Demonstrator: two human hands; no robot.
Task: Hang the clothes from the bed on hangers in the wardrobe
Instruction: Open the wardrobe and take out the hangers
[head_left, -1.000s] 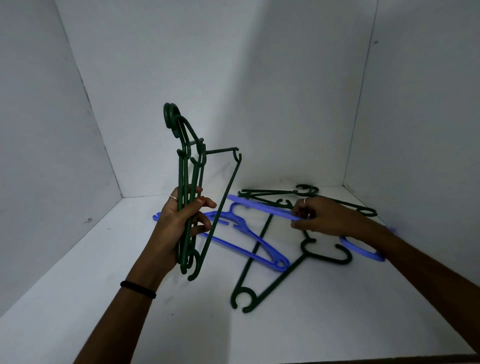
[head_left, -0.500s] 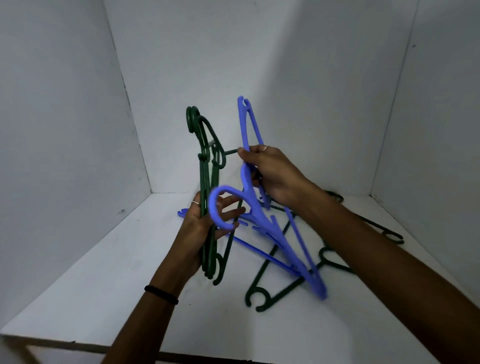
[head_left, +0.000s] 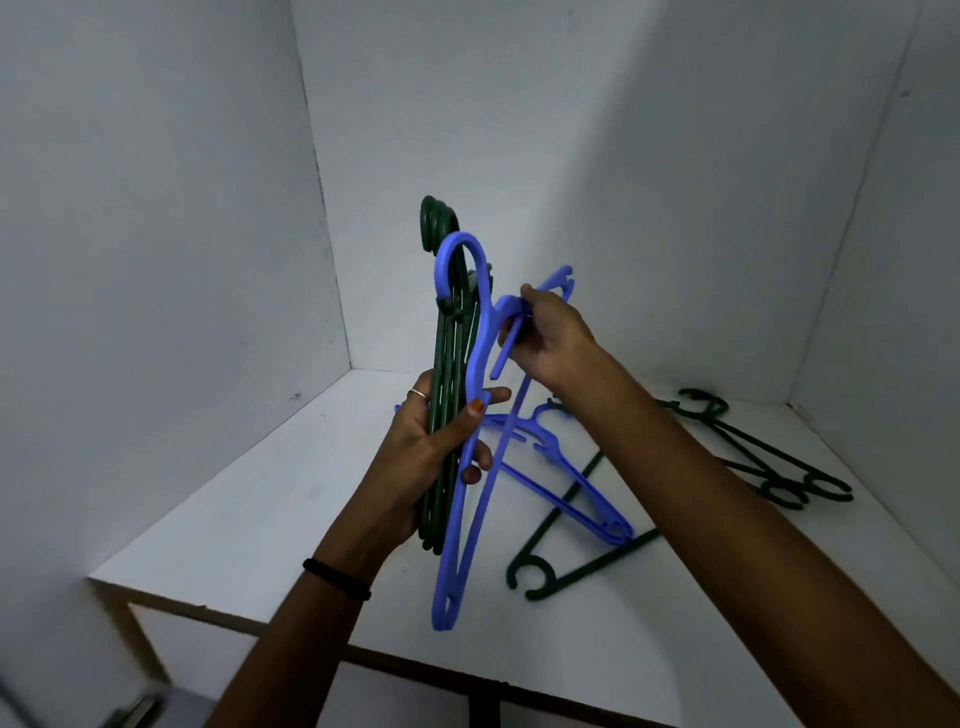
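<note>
My left hand (head_left: 426, 441) grips a bunch of dark green hangers (head_left: 444, 364), held upright with their hooks at the top. A blue hanger (head_left: 462, 467) stands against that bunch, hook up, and my left thumb presses across it. My right hand (head_left: 550, 338) pinches the blue hanger's upper arm near the neck. On the white wardrobe shelf (head_left: 260, 509) lie another blue hanger (head_left: 576, 488), a green hanger (head_left: 561, 561) and two more green hangers (head_left: 769, 457) at the right. No clothes are in view.
White walls close the shelf in at the left, back and right. The shelf's wooden front edge (head_left: 218, 613) runs below my arms, with a lower compartment beneath it.
My right hand has lifted the blue hanger off the shelf, turned it hook up and set it against the green bunch. My left thumb now clamps it. The camera has pulled back.
</note>
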